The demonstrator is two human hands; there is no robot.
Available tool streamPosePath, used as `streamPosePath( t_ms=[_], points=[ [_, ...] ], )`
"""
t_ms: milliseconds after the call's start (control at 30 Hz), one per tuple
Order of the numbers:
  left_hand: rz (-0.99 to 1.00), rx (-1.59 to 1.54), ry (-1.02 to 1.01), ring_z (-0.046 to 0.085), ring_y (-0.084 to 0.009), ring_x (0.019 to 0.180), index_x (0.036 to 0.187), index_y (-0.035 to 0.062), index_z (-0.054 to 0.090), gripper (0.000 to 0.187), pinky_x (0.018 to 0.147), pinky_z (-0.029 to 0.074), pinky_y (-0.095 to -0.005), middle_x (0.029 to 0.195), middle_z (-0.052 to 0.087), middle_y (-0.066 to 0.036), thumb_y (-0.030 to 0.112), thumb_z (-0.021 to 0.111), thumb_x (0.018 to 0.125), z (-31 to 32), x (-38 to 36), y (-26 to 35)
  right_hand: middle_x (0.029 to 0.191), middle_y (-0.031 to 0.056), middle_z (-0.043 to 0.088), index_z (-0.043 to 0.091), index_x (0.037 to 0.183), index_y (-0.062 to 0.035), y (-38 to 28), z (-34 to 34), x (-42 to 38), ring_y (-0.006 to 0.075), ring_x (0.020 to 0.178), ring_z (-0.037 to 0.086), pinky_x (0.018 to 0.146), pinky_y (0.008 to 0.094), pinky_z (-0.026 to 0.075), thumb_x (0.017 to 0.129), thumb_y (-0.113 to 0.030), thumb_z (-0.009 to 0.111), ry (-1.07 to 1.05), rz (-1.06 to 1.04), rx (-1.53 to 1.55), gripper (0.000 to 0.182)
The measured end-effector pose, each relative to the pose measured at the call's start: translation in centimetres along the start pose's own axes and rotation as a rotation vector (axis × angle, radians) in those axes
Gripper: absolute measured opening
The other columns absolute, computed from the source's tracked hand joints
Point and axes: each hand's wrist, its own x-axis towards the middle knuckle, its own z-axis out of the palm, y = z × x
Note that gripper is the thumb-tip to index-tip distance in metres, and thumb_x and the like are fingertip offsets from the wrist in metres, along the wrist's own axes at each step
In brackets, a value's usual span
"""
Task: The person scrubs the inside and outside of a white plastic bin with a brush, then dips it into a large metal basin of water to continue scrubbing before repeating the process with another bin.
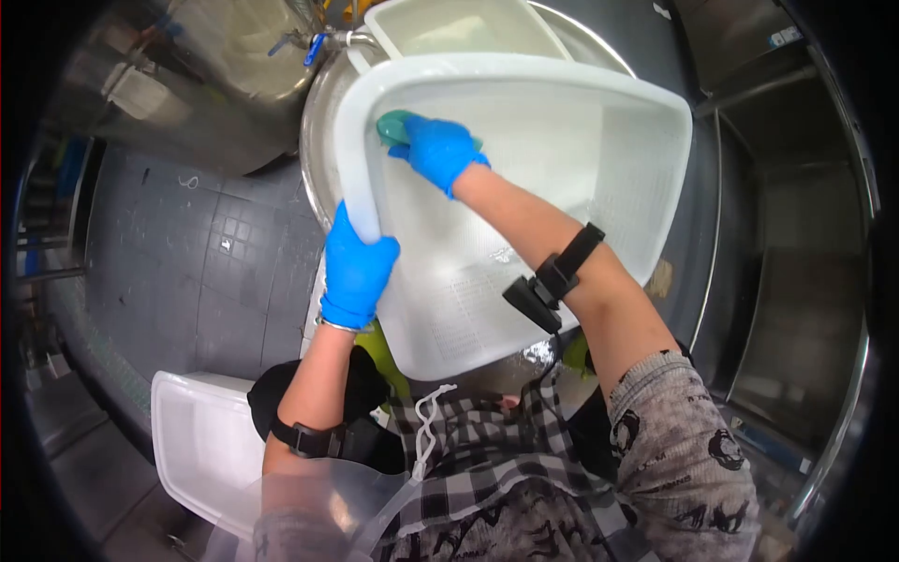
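A large white plastic tub (524, 70) is tilted with its open side facing me, over a round metal basin (316, 140). My left hand (358, 269), in a blue glove, grips the tub's left rim, fingers wrapped over the edge. In a matching glove, my right hand (438, 150) is inside the tub near its upper left corner. It holds a green scrubbing pad (393, 127) against the inner wall. Wet spots glisten on the tub's inner surface below my right forearm.
Behind the tub is another white container (468, 28). A metal tap with a blue handle (315, 49) sits at the upper left, beside a large steel vessel (215, 94). A smaller white tub (201, 450) rests at the lower left on the dark tiled floor (206, 253).
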Motion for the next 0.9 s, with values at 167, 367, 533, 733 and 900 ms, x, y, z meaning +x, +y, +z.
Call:
streamPosePath(
  t_ms=[167,367,533,733,900],
  points=[
    [0.083,0.003,0.013,0.053,-0.0157,0.077,0.105,-0.001,0.045,0.045,0.066,0.044,-0.0271,0.086,0.055,-0.01,-0.002,0.051,0.06,0.4,-0.1,-0.7,0.093,0.0173,0.057,0.054,0.095,-0.0087,2.8,10.4,-10.9,0.0306,0.083,0.056,0.072,0.0388,0.044,0.079,-0.032,0.046,-0.188,-0.116,-0.007,0.03],
    [0.003,0.042,0.047,0.052,-0.0144,0.074,0.103,-0.0009,0.046,0.043,0.063,0.044,-0.0259,0.083,0.054,-0.008,-0.003,0.05,0.06,0.2,0.2,-0.3,0.082,0.0165,0.058,0.055,0.084,-0.0061,1.3,3.9,-4.6,0.0314,0.074,0.057,0.065,0.0397,0.045,0.077,-0.033,0.048,-0.089,0.002,0.18,0.028],
    [0.039,0.052,0.077,0.052,-0.0141,0.071,0.102,-0.0013,0.046,0.042,0.061,0.044,-0.0258,0.082,0.054,-0.008,-0.003,0.049,0.06,0.5,0.6,0.1,0.086,0.016,0.058,0.055,0.093,-0.0075,4.5,16.5,-12.5,0.0319,0.074,0.057,0.065,0.0392,0.046,0.077,-0.028,0.049,0.196,-0.256,0.073,0.026],
    [-0.019,0.03,0.056,0.054,-0.0166,0.071,0.102,-0.0018,0.046,0.043,0.062,0.045,-0.0279,0.081,0.055,-0.01,-0.002,0.049,0.06,-0.5,0.7,0.9,0.084,0.0159,0.058,0.057,0.083,-0.0056,0.5,8.2,-8.8,0.0307,0.072,0.057,0.065,0.0384,0.045,0.077,-0.02,0.047,-0.365,-0.111,-0.088,0.018],
    [0.02,0.133,0.09,0.055,-0.0183,0.07,0.101,-0.0024,0.047,0.041,0.062,0.045,-0.0289,0.08,0.056,-0.012,-0.001,0.05,0.06,-0.7,0.6,-0.3,0.083,0.0123,0.059,0.058,0.093,-0.0075,7.9,10.1,-12.1,0.0209,0.071,0.055,0.064,0.0327,0.044,0.08,-0.031,0.041,-0.229,0.226,0.634,0.032]
  ],
)
